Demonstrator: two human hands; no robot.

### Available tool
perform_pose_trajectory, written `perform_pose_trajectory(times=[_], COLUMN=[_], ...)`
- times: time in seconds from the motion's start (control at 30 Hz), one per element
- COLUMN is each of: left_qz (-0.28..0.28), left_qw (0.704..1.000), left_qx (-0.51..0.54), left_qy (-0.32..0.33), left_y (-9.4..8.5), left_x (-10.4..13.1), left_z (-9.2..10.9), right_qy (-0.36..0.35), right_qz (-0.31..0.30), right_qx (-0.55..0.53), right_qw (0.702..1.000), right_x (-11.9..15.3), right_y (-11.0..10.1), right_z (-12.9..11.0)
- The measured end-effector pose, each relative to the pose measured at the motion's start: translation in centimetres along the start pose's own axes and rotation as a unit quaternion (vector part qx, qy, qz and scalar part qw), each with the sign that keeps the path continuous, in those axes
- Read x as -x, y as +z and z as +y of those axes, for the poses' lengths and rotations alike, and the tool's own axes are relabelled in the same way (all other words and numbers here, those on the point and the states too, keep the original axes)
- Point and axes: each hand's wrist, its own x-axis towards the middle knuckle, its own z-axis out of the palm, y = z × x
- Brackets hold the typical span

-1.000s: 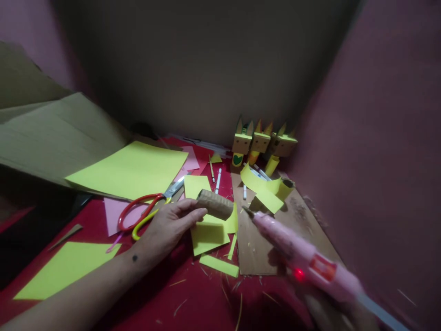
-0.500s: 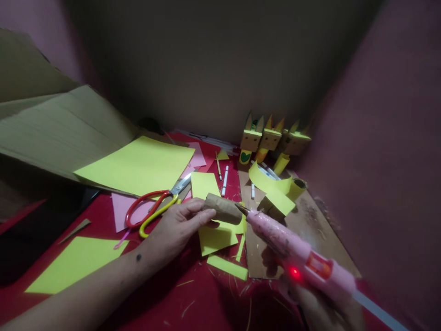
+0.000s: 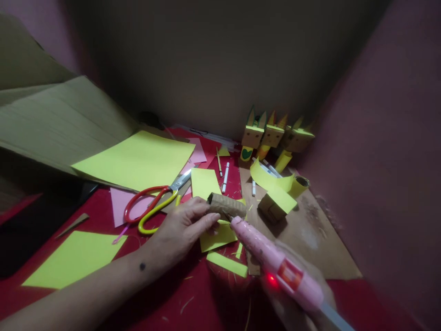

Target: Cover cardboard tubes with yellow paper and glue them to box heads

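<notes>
While left fingers [image 3: 206,224] pinch the crosswise cardboard tube [image 3: 228,204], the right hand [image 3: 292,303] clasps a glue gun [image 3: 263,246] at its near side.

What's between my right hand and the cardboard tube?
The pink glue gun, seen in the head view: your right hand grips it, and its nozzle points toward the cardboard tube in your left hand. Whether they touch is unclear.

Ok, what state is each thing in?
Tube: on its side, left end open
Left hand: closed on tube
Glue gun: red light on, tip at tube
Right hand: closed around glue gun
Scissors: lying unheld
Large yellow sheet: bowed
Markers: lying loose
Rear yellow strip: curled
Three figures: standing
</notes>
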Motion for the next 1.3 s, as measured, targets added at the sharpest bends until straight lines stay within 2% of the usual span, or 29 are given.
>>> perform_pose_trajectory(times=[0.27,0.33,0.43,0.5,0.77,0.97,1.17,1.3], left_qz=[0.02,0.024,0.023,0.02,0.022,0.014,0.025,0.033], left_qw=[0.997,0.997,0.997,0.997,0.998,0.997,0.995,0.994], left_qx=[-0.055,-0.057,-0.053,-0.053,-0.024,0.009,-0.013,-0.026], left_qy=[0.043,0.048,0.051,0.056,0.049,0.075,0.094,0.106], left_y=[0.0,0.0,0.0,0.0,-0.2,-0.1,0.0,0.1], left_x=[0.0,0.0,0.0,0.0,-0.2,-0.1,-0.1,0.0], left_z=[0.0,-0.1,-0.1,-0.1,0.3,0.5,0.1,-0.1], right_qy=[-0.039,-0.048,-0.033,-0.037,-0.077,-0.102,-0.101,-0.092], right_qz=[-0.04,-0.033,0.016,0.027,0.022,-0.019,-0.014,0.001], right_qx=[-0.007,-0.005,0.013,0.017,0.054,0.061,0.077,0.083], right_qw=[0.998,0.998,0.999,0.999,0.995,0.993,0.992,0.992], right_x=[-1.2,-1.5,-1.7,-1.7,-1.3,-1.1,-0.8,-1.1], right_y=[1.2,1.3,1.4,1.4,1.1,0.9,1.5,1.9], right_z=[1.0,0.6,-0.6,-1.3,-1.1,-0.2,0.5,-0.1])
